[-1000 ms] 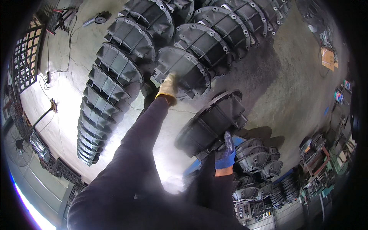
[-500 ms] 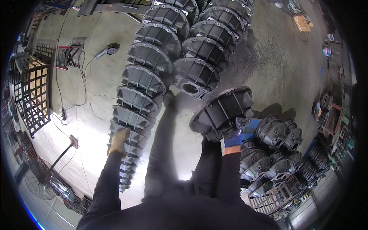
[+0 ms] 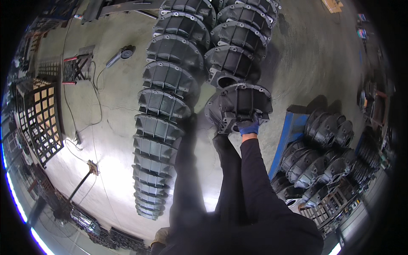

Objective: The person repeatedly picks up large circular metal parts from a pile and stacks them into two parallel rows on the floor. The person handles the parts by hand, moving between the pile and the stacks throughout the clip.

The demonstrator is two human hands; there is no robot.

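In the head view my right hand [image 3: 249, 127], in a blue and dark glove, grips the near rim of a dark cast-metal bell housing [image 3: 243, 100]. This ribbed, flanged part is at the near end of the right-hand row of similar housings [image 3: 234, 60], close against the last one, which shows an oval opening. Whether it rests on the floor I cannot tell. My left hand [image 3: 161, 236], in a tan glove, hangs low at the bottom edge beside my body, its fingers hidden. Left of my legs runs a long overlapping row of housings [image 3: 162, 103].
More housings [image 3: 304, 163] are piled on the right beside a blue metal edge [image 3: 284, 138]. An angle grinder [image 3: 120, 55] and its cable lie on the floor [image 3: 114, 85] at far left. Nearby are a red and black stand [image 3: 77, 69], a black mesh crate [image 3: 42, 121] and a work lamp [image 3: 92, 168].
My right hand has carried the bell housing away and leftward to the row's near end, turning it more upright. The left hand has drawn back from the left row to my side.
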